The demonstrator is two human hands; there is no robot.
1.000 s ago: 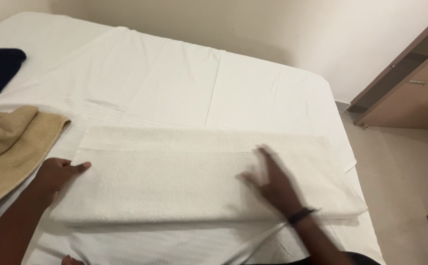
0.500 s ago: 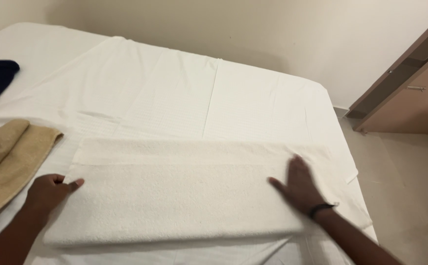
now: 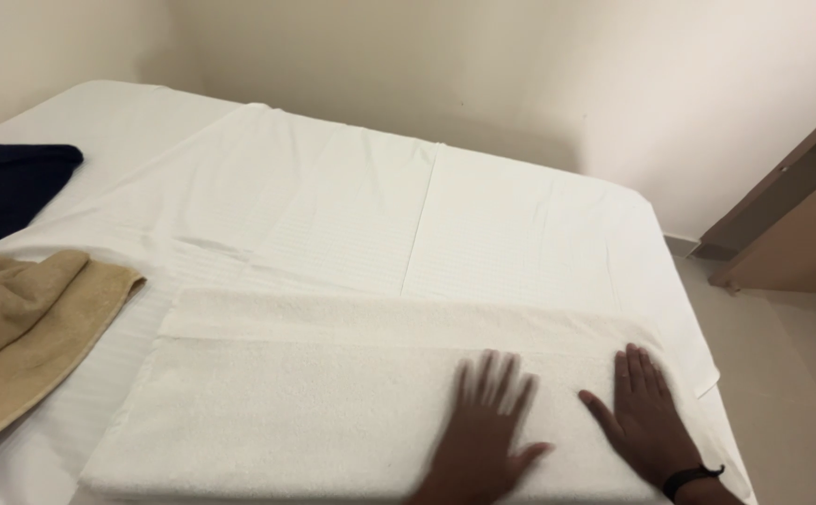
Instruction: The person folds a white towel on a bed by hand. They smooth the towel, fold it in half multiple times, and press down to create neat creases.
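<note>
A white towel (image 3: 314, 393), folded into a long band, lies across the near part of a bed covered with a white sheet (image 3: 352, 206). Both of my hands lie flat on the towel's right half. My left hand (image 3: 485, 425) is blurred by motion, fingers spread, palm down near the towel's front edge. My right hand (image 3: 644, 416) presses flat close to the towel's right end, with a dark band on its wrist. Neither hand grips anything.
A tan towel (image 3: 25, 327) lies crumpled at the left edge of the bed. A dark blue cloth (image 3: 6, 182) sits at the far left. A brown wooden cabinet (image 3: 796, 224) stands right of the bed, above a tiled floor (image 3: 791, 402).
My left hand has swept from the towel's left end across to its right half, beside my right hand. My right hand has shifted a little further toward the right end.
</note>
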